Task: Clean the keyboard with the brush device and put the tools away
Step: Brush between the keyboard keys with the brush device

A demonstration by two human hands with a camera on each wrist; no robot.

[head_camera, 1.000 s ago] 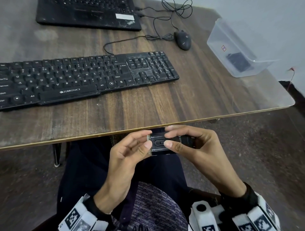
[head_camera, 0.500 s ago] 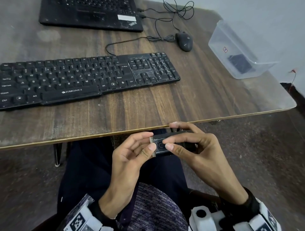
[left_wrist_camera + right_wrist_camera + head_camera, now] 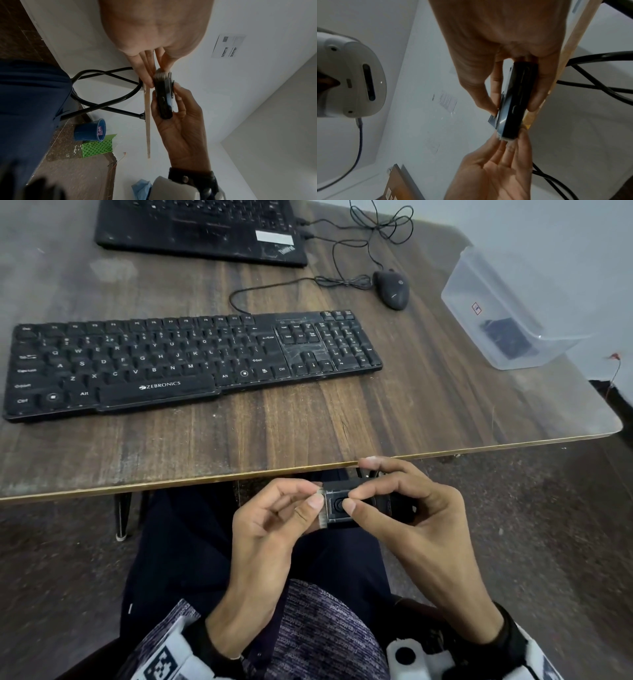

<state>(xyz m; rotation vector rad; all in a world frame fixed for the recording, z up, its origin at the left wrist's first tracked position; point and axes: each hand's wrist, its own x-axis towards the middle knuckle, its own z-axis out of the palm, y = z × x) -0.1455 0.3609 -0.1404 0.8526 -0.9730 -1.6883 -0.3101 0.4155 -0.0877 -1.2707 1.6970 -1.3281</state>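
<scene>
Below the bench's near edge, over our lap, our right hand grips the brush device, a small black block, with the thumb on its top face beside a round button and the fingers curled round its far side. Our left hand meets it from the other end, thumb and forefinger closed in a pinch on the short pale bristles that stand out of the casing. The wrist views show the same hold: the body lies flat in the right palm and the left fingertips touch the tuft. We judge the device light and rigid, its glossy shell likely slippery, so the flat sides of the body are the place to grip; the bristles look soft and would splay or bend if squeezed hard, and are best only touched. Further off, the keyboard lies on the bench towards its left edge, well apart from both hands, and the brush has yet to reach it. Beyond it a mouse rests among loose cable and a laptop sits at the far edge. Near the right edge stands a clear plastic box holding something dark, which we take to be where the tools go.
</scene>
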